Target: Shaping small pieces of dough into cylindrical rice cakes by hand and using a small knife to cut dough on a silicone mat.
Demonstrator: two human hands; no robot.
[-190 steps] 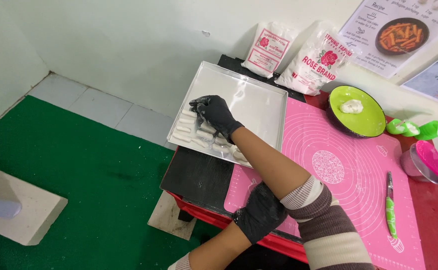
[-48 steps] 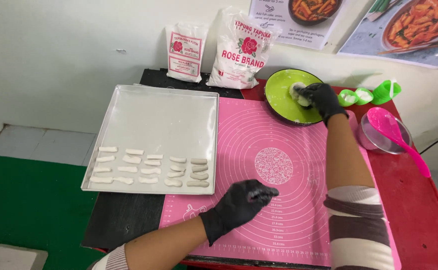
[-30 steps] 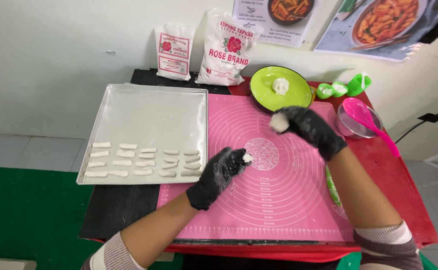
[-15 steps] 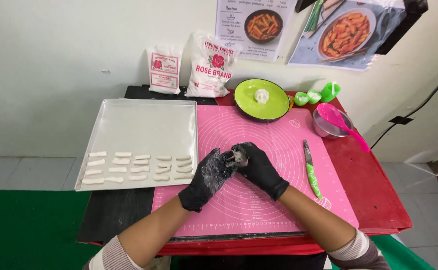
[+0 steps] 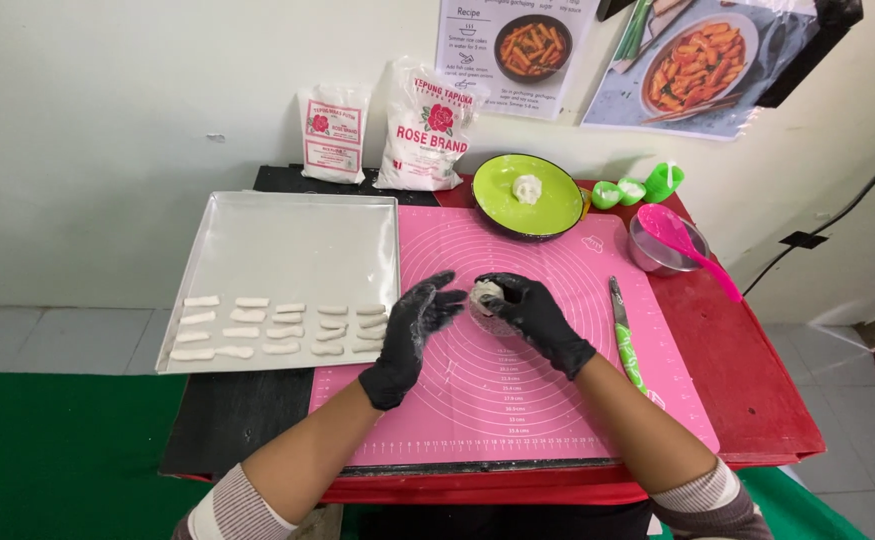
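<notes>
Table point(image 5: 757, 400): a red table is filling the middle and right of the frame, with a black part showing at its lower left.
Mat point(image 5: 517, 400): a pink silicone mat with printed circles is lying on the table at centre.
Tray point(image 5: 297, 240): a shallow silver metal tray is sitting at the left of the frame, just beside the mat.
Dough sticks point(image 5: 282, 325): rows of small white dough sticks are lying along the tray's lower edge.
Bags point(image 5: 427, 125): two white flour bags are leaning on the wall at upper centre.
Plate point(image 5: 502, 185): a round green plate is holding a white lump at the mat's upper edge.
Left hand point(image 5: 412, 330): in a black glove, fingers spread, hovering just left of the dough.
Right hand point(image 5: 532, 315): in a black glove, fingers pinching the dough.
Dough point(image 5: 483, 294): a small white ball of dough is sitting between both hands, over the mat's centre.
</notes>
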